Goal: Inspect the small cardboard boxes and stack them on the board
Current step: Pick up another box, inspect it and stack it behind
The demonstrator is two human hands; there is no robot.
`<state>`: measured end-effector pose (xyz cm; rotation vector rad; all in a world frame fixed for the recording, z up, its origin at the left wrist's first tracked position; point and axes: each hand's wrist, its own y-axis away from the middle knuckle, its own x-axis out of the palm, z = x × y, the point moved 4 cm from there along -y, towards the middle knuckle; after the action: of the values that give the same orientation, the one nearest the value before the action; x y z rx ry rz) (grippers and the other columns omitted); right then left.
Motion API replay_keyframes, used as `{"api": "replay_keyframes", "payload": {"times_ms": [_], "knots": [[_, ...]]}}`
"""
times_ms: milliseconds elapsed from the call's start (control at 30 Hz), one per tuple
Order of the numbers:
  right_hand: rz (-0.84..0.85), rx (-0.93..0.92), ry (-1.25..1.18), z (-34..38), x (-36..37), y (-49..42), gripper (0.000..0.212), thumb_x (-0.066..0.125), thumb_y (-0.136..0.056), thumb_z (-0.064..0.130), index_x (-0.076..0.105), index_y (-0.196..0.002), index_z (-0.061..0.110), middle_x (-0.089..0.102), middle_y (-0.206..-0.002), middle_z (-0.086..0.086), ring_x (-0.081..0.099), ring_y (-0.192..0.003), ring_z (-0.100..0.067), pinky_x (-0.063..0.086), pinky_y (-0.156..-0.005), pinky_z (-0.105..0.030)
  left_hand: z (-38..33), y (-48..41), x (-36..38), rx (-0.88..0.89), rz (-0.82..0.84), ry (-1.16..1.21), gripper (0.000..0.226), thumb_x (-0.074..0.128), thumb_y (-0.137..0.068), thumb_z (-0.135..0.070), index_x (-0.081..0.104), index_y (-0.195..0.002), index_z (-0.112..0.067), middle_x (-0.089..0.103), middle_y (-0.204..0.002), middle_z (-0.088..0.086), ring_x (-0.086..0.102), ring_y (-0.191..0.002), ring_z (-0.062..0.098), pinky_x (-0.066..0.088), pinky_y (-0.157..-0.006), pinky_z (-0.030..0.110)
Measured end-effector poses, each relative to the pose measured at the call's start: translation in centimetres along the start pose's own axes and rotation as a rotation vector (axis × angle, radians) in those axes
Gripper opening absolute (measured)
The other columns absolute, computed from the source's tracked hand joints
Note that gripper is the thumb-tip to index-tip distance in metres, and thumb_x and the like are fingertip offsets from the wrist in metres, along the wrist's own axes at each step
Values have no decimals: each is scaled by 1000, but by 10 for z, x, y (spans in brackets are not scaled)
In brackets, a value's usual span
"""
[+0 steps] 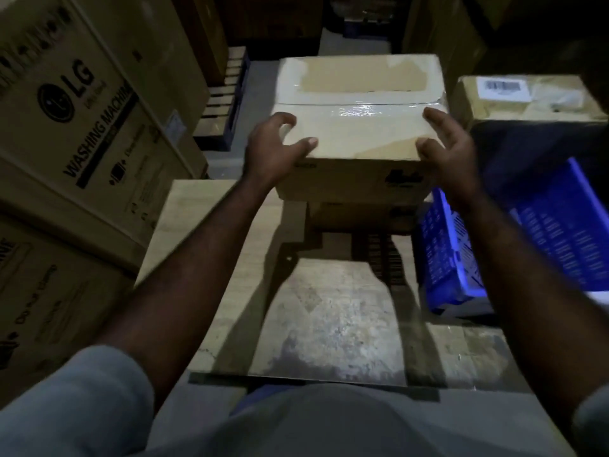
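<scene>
Left hand [273, 148], right hand [453, 150] — curled grips, clasping box [359, 127]

"LG WASHING MACHINE" on large carton [82, 127]

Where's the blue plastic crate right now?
The blue crate is on the right of the head view, beside the taped box and nearer than the barcode-labelled box.

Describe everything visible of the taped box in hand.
The tan cardboard box has clear tape along its top seam, a torn patch on the far flap and dark print on its near side. It seemingly rests level on a second cardboard box on the pale board. The left hand and right hand grip its near corners.
</scene>
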<state>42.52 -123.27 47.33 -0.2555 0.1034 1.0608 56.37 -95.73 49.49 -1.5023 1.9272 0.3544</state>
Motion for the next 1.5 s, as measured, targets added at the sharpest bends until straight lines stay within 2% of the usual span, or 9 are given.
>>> {"api": "replay_keyframes", "payload": {"times_ms": [233, 467, 767, 867, 1000, 1133, 1267, 1367, 1500], "knots": [[53, 54, 67, -29, -27, -32, 63, 58, -93, 8, 44, -155, 7, 47, -158, -12, 47, -144, -18, 48, -114, -38, 7, -34, 53, -4, 166, 80, 56, 86, -81, -33, 63, -129, -15, 59, -123, -3, 58, -117, 17, 56, -99, 44], [71, 114, 62, -48, -33, -44, 60, 49, -101, -2, 38, -159, 10, 40, -162, -8, 44, -141, -10, 51, -105, -23, 11, -45, 71, 2, 203, 102, 65, 84, -84, -32, 56, -141, -17, 57, -140, 2, 51, -121, 14, 51, -104, 36], [76, 132, 98, -61, -41, -59, 60, 51, -103, 8, 38, -160, 17, 41, -154, 2, 56, -125, -9, 56, -99, -27, 17, -51, 83, 25, 223, 83, 60, 79, -88, -36, 56, -140, -15, 55, -144, 8, 51, -126, 18, 48, -99, 34], [63, 150, 158, -64, -42, -60, 64, 53, -96, 23, 41, -159, 19, 38, -160, -1, 50, -136, -18, 50, -112, -42, 19, -51, 87, 12, 278, 22, 57, 71, -94, -42, 53, -142, -17, 47, -146, 14, 50, -130, 25, 45, -96, 31], [-62, 71, 344, -56, -36, -50, 59, 51, -96, 30, 49, -153, 15, 43, -159, -12, 48, -140, -28, 47, -113, -51, 15, -45, 86, 41, 246, -127, 56, 60, -100, -46, 48, -144, -14, 42, -144, 17, 50, -127, 29, 40, -94, 27], [-169, -74, 666, -44, -15, -27, 57, 47, -101, 34, 48, -153, 11, 32, -166, -22, 25, -155, -38, 26, -126, -52, 8, -19, 87, 136, 81, -345, 62, 56, -98, -54, 45, -146, -17, 34, -154, 16, 37, -142, 35, 39, -113, 52], [-110, -226, 811, -38, 23, 19, 56, 52, -103, 32, 45, -156, 15, 29, -168, -17, 17, -159, -34, 14, -129, -49, -2, 38, 92, 259, -50, -431, 59, 57, -98, -46, 46, -147, -14, 24, -163, 23, 14, -154, 44, 13, -122, 61], [-36, -358, 815, -49, 56, 62, 56, 54, -99, 27, 50, -152, 10, 35, -165, -21, 24, -156, -38, 19, -128, -51, 12, 98, 108, 306, -63, -383, 59, 58, -96, -38, 50, -146, -7, 30, -160, 28, 20, -153, 45, 15, -124, 56], [129, -324, 790, -86, 90, 124, 59, 58, -95, 22, 50, -152, 10, 36, -164, -21, 25, -156, -37, 23, -127, -53, 60, 183, 135, 204, 120, -380, 59, 57, -98, -37, 49, -147, -7, 34, -159, 25, 25, -152, 41, 23, -124, 51]]}}
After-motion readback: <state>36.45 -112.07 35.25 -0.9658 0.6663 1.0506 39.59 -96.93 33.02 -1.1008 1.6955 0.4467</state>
